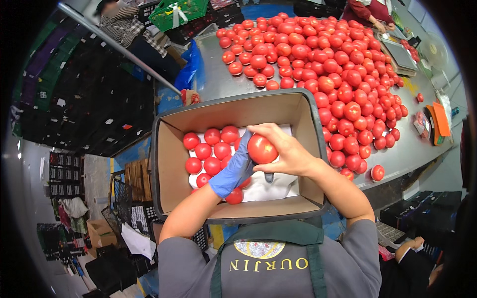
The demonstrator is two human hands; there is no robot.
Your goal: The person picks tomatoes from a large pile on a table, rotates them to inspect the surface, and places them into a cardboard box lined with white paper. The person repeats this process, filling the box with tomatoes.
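Note:
Between my two hands is a ripe red tomato (262, 149), above a black-rimmed crate (238, 218) lined with brown cardboard (220, 111). My right hand (287, 149), bare, curves around its right side with the thumb below and fingers above. My left hand (236, 164), in a blue glove, presses against its left side. Under them, several tomatoes (212, 165) sit in rows on white paper (268, 190) in the left part of the crate. My left hand and forearm hide some of these. White paper shows bare at the crate's right.
A large heap of tomatoes (335, 67) covers much of the steel table (214, 80) beyond the crate. A scale (400, 56) and an orange board (439, 119) stand at the right. Stacked crates (85, 100) and a metal pole (123, 48) are left. Other people (128, 33) are nearby.

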